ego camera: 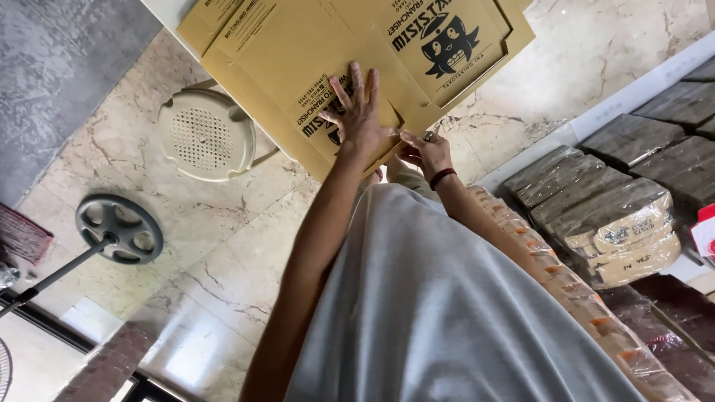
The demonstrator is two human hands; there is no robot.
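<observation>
The flat tan cardboard box blank with black printed artwork (298, 52) was seen lying directly ahead of both hands, toward the top of the view, over the cream marble-tile floor (223, 246). Its long axis ran from upper left to lower right, with its near corner pointing toward the person's body. The left hand (359, 115) was laid flat on the near flap, fingers spread and pressed down on the board. The right hand (424, 151), with a dark band at the wrist, was held at the near edge just beside it, fingertips pinching the edge of the cardboard; the grip itself was partly hidden. The left hand was further onto the blank. The blank appeared creased, unfolded and clean. A round beige perforated plastic stool (206, 135) stood touching the blank's left edge. Wrapped flat bundles (611, 216) were stacked at the right.
</observation>
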